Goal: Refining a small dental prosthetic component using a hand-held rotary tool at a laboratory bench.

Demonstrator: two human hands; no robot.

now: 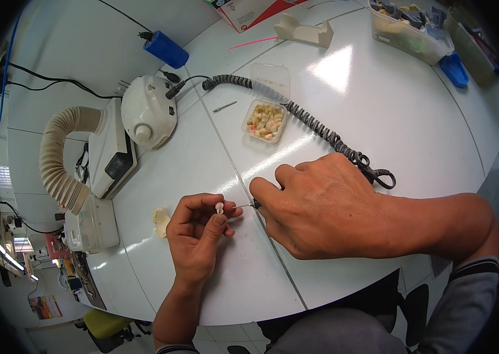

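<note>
My left hand (197, 231) is closed, pinching a small whitish dental crown (219, 208) between thumb and fingers above the white table. My right hand (335, 212) wraps around a rotary handpiece (256, 204), most of it hidden under the palm. Its thin metal bur (242, 206) points left toward the crown; whether the two touch, I cannot tell. From behind my right hand a dark coiled cord (314, 125) runs back to a white control unit (150, 112). Beside my left hand lies a cream-coloured dental cast (160, 222).
Ahead stands a small clear box (245, 128) of tooth-coloured pieces, its lid open. A loose bur (224, 107) lies nearby. To the left are a ribbed suction hose (54, 150) and a blue cup (167, 50). Farther back sit a beige cradle (304, 34) and a full plastic tub (403, 44).
</note>
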